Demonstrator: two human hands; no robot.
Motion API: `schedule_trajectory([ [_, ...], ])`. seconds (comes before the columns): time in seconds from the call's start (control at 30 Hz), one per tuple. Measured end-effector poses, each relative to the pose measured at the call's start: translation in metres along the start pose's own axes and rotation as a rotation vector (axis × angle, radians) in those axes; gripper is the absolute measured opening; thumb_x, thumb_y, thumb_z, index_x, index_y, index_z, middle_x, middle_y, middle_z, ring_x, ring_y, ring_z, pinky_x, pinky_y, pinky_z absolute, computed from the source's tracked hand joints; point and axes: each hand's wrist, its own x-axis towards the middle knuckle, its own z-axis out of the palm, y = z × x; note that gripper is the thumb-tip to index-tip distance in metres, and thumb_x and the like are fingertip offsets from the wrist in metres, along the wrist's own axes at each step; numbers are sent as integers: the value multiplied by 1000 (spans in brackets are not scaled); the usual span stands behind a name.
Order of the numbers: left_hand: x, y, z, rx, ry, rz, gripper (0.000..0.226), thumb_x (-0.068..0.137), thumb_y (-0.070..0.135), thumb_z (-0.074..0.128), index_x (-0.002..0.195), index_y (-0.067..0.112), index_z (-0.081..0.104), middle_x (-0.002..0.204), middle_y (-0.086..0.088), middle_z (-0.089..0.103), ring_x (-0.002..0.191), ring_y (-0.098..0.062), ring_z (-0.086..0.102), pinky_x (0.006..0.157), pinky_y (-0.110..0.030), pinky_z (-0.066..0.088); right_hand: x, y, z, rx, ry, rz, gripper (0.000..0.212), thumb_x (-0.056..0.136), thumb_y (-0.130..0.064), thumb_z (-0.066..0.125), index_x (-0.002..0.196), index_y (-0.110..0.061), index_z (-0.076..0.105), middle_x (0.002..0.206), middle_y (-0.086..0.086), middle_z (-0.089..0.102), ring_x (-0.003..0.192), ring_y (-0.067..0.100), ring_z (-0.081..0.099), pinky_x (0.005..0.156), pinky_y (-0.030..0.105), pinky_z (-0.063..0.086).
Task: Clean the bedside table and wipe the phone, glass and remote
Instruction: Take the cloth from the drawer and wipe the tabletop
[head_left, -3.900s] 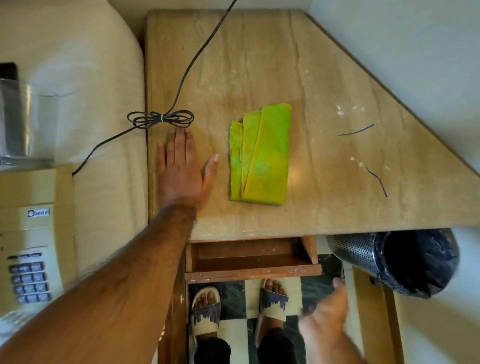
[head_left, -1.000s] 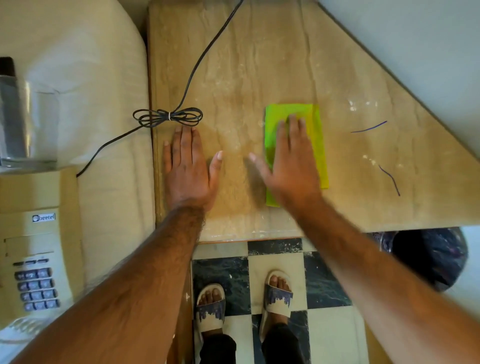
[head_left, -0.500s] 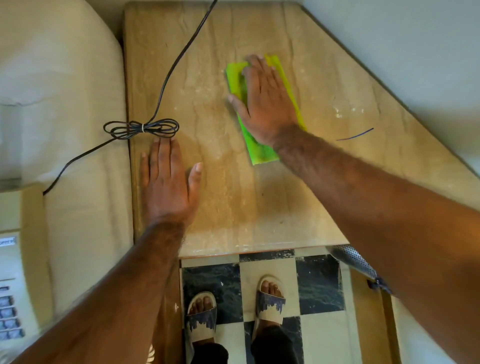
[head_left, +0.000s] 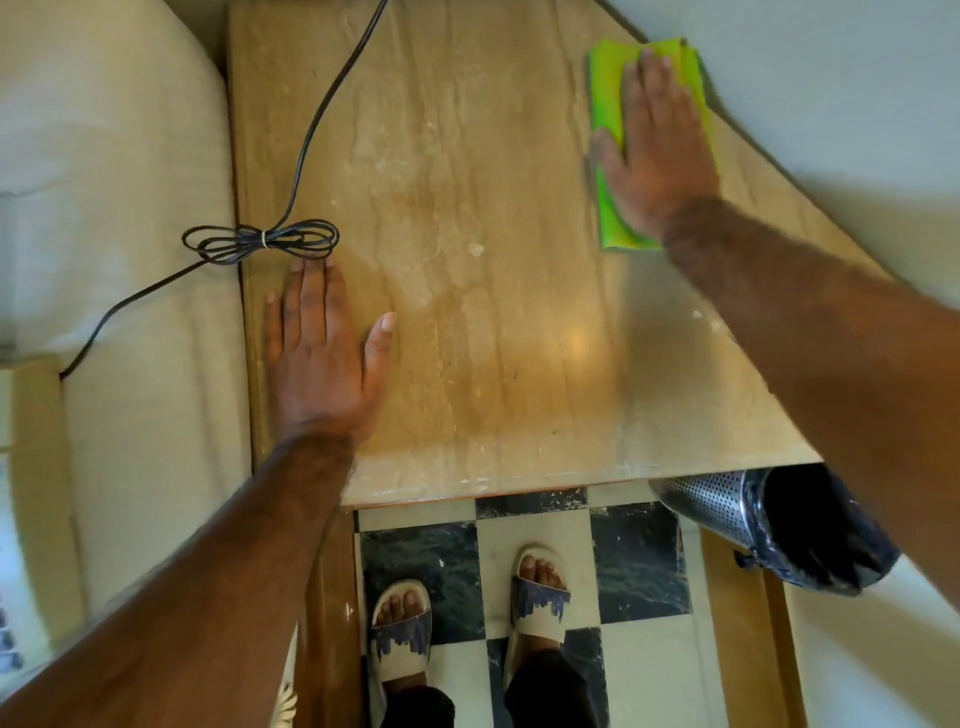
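The bedside table (head_left: 467, 260) has a beige marble top with an angled right edge. A folded green cloth (head_left: 605, 104) lies at its far right, near the wall. My right hand (head_left: 654, 150) presses flat on the cloth, fingers spread over it. My left hand (head_left: 322, 353) rests flat and open on the table's left front, holding nothing. The beige phone (head_left: 8, 639) shows only as a blurred sliver at the left edge, on the bed. The glass and remote are out of view.
A black cable (head_left: 260, 241), bundled and tied, lies across the table's left edge onto the cream bed (head_left: 114, 208). A perforated metal bin (head_left: 727, 509) with a dark liner stands under the table's right front. My sandalled feet (head_left: 467, 613) are on checkered tiles.
My right hand has slid the green cloth from the table's middle to the far right by the wall. The two thin threads are no longer visible. My left hand stayed planted.
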Motion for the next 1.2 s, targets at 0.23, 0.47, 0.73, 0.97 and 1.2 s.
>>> schedule_trajectory([
  [0.23,0,-2,4,22,4,0,79,107,58,16,161,1,26,170,-18,26,159,-33,20,131,-50,10,-103,13,8,-18,2,160,72,108,-36,32,167,1,13,176,21,6,165,34,6,134,45,7],
  [0.47,0,-2,6,30,15,13,81,106,60,10,161,2,25,169,-18,26,158,-33,21,130,-51,12,-284,13,32,-16,-40,171,70,112,-39,30,168,-2,8,178,15,0,166,29,0,134,51,12],
  [0.73,-1,-3,8,22,44,28,78,107,58,16,161,1,25,169,-20,27,158,-34,21,130,-53,13,-206,18,22,24,-71,195,73,111,-48,18,169,-7,1,178,11,-8,165,25,-9,135,42,0],
  [0.97,0,-5,11,21,61,26,79,107,60,16,161,2,24,169,-18,26,158,-33,21,130,-51,12,-95,27,18,-26,18,229,71,112,-41,31,167,0,12,176,19,7,165,34,6,134,47,7],
  [1.2,0,-5,11,23,48,25,81,107,61,13,161,2,23,169,-19,25,157,-34,21,130,-52,12,-174,-45,28,44,-14,110,73,109,-40,27,168,-2,9,177,17,1,165,32,1,135,46,4],
])
